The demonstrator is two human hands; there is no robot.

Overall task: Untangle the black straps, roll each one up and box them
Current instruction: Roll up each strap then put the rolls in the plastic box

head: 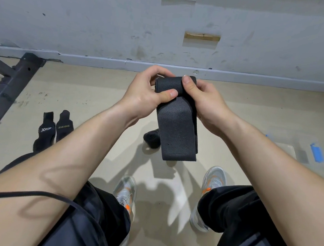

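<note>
Both hands are up in front of me above the floor, pinching the top of one black elastic strap [177,131] between them. My left hand [146,94] curls round the left end of the small roll, thumb pressed across its front. My right hand [203,101] grips the right end, thumb on top of the coil. I judge the roll to be only a few turns thick. The free tail hangs straight down below my hands, flat and untwisted, with its stitched end at the bottom, seemingly clear of the floor.

As I read it, the strap is light, soft woven elastic. It is limp enough to drape yet springy, so a loose coil would likely unwind if I let go. The best hold is at both edges of the roll, with thumbs on top to feed and fingers behind to turn. Slight tension on the tail should make the edges stack evenly.

One rolled strap [152,140] lies on the floor just behind the hanging tail. Two black branded wraps [47,131] lie side by side well off to the left, near a dark metal frame [15,84]. A clear plastic box [288,152] with a blue latch [317,153] sits on the floor to the right, well apart from my hands. I cannot tell what is inside it.
</note>
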